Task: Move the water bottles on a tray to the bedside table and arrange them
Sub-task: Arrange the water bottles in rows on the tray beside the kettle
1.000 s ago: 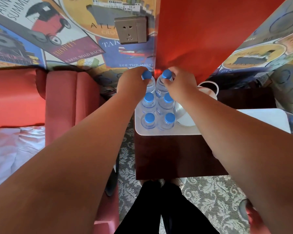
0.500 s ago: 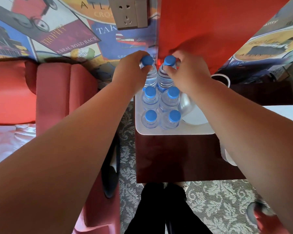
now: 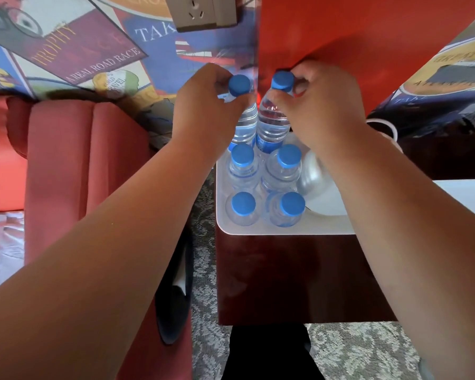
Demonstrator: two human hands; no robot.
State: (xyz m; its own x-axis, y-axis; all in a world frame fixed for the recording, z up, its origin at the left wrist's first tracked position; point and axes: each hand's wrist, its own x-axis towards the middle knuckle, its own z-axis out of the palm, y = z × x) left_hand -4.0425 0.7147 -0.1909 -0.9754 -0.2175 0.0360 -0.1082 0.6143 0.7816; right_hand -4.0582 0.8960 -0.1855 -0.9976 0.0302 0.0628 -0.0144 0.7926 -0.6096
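Note:
Several clear water bottles with blue caps stand in two columns on a white tray [image 3: 258, 230] on a dark wooden table [image 3: 285, 278]. My left hand [image 3: 203, 105] grips the neck of the far left bottle [image 3: 244, 122], which is raised above the others. The far right bottle [image 3: 272, 124] is held the same way at its neck by my right hand [image 3: 324, 105], lifted and leaning slightly toward its neighbour. Two bottles [image 3: 243, 171] stand in the middle row and two more [image 3: 285, 209] at the tray's near edge.
A red upholstered headboard [image 3: 74, 165] and white bedding lie to the left. A wall socket [image 3: 203, 12] sits above on the poster wall. A clear glass [image 3: 313, 174] and a white cup [image 3: 381, 127] stand right of the bottles. Patterned carpet lies below.
Both hands have lifted the two far bottles up off the tray, and the view has moved closer to the table.

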